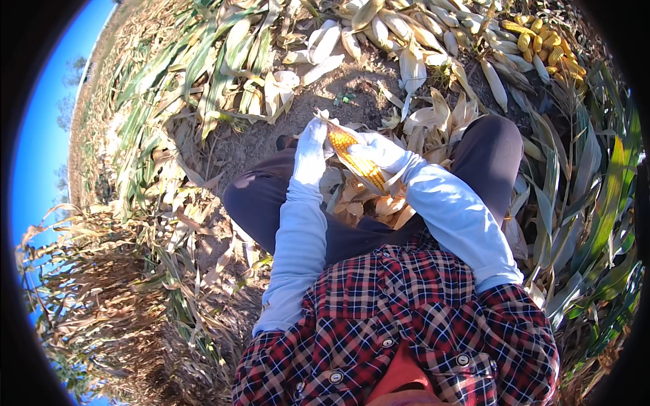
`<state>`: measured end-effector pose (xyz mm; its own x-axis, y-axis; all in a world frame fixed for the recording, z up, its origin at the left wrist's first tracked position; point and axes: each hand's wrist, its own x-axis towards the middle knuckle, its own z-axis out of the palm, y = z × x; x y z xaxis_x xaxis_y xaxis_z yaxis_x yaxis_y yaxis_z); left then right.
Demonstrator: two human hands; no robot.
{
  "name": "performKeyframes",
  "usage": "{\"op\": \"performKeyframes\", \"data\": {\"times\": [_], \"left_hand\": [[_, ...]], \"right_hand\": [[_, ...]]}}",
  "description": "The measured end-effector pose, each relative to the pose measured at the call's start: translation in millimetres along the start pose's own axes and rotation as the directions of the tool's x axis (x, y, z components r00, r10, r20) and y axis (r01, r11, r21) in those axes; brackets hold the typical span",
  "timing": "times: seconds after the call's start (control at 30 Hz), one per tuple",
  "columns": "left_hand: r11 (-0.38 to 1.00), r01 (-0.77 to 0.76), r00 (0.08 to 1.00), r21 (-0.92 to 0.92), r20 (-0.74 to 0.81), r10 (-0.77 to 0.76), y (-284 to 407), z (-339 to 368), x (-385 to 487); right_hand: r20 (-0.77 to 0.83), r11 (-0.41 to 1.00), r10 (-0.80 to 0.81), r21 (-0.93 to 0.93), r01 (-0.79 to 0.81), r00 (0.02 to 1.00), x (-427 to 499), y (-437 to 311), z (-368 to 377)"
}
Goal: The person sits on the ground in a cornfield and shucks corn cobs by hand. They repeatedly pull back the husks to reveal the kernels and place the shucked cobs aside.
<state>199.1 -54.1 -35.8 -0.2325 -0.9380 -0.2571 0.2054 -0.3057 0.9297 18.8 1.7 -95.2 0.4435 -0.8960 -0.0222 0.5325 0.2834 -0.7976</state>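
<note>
Between my two gloved hands is an ear of corn (pixel 356 157), its yellow kernels bared along the upper face. Pale husk (pixel 350 166) still lies along its side and at both ends. My left hand (pixel 311 144), in a white glove, grips the far end, where the husk is bunched. My right hand (pixel 384 152), gloved too, holds the ear around its middle from the right, thumb across the kernels. The ear is held above my lap, between my bent knees. Loose dry husks (pixel 396 207) lie on the ground beneath it.
Unhusked ears (pixel 401 25) lie heaped ahead, and husked yellow ears (pixel 553 48) are piled at the far right. Cut cornstalks (pixel 203 56) cover the ground ahead left. Green and dry leaves (pixel 584 203) crowd my right side. Bare soil (pixel 335 91) shows beyond my hands.
</note>
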Motion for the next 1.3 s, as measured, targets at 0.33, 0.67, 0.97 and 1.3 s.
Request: {"op": "performKeyframes", "data": {"times": [0.33, 0.67, 0.97, 1.3], "left_hand": [[0.988, 0.146, 0.984, 0.041, 0.1, -0.149, 6.6, -7.9, -1.6], [0.988, -0.113, 0.976, -0.106, -0.196, 0.09, -8.4, -9.4, 0.4], [0.926, 0.132, 0.991, -0.354, 0.041, -0.126, -13.5, -4.5, -8.8], [0.864, -0.089, 0.975, -0.496, -0.222, -0.028, 9.6, -43.2, -1.1]], "right_hand": [[0.136, 0.985, 0.022, -0.172, 0.002, 0.99, -1.3, -8.5, 7.9], [-0.356, 0.415, -0.277, -0.882, -0.223, 0.893, -0.8, -46.9, 12.8], [-0.374, 0.974, -0.224, -0.056, 0.22, 0.9, 16.1, 10.6, 20.3], [-0.927, 0.81, 0.099, 0.287, 0.512, 0.362, 7.4, -30.0, -35.6]]}}
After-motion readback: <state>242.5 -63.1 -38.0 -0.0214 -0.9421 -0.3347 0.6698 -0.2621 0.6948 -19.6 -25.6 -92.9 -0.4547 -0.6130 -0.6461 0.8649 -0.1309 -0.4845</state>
